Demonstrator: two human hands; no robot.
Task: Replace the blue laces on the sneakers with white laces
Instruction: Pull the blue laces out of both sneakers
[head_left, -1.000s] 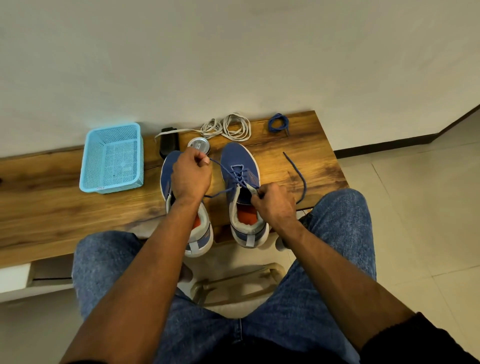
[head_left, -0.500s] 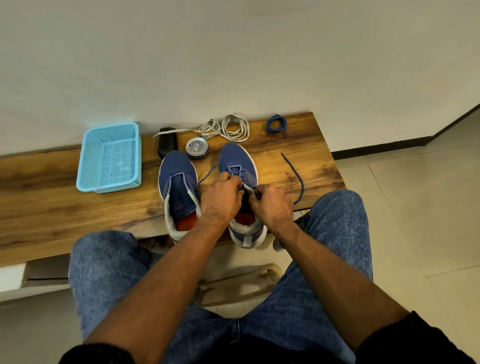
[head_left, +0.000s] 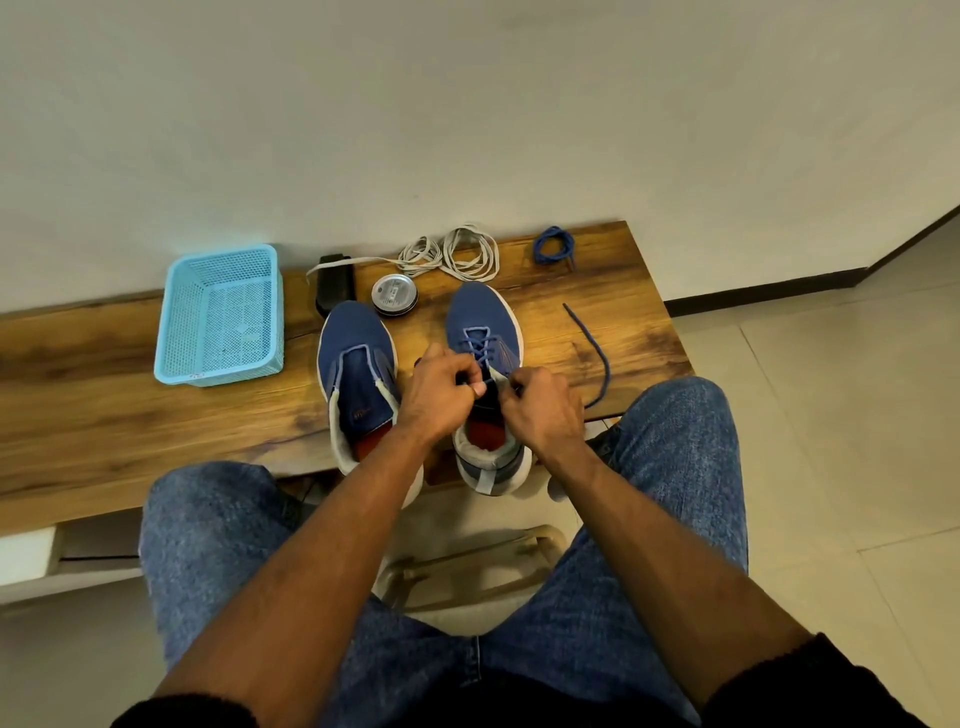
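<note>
Wooden bench (head_left: 130, 415) held both sneakers. Left hand (head_left: 439, 397) had moved over to join right hand (head_left: 540, 410), fingers of both clamped on blue lace (head_left: 483, 348); unlacing continues.

**Sneakers and laces on the bench**

You have two blue knit sneakers with white soles standing side by side, toes to the far wall. The left sneaker (head_left: 358, 379) is unlaced. The right sneaker (head_left: 485, 332) keeps its blue lace (head_left: 597, 358), trailing right. White flat laces (head_left: 452, 254) lie coiled far, a bundled blue lace (head_left: 555, 245) beside them.
</note>
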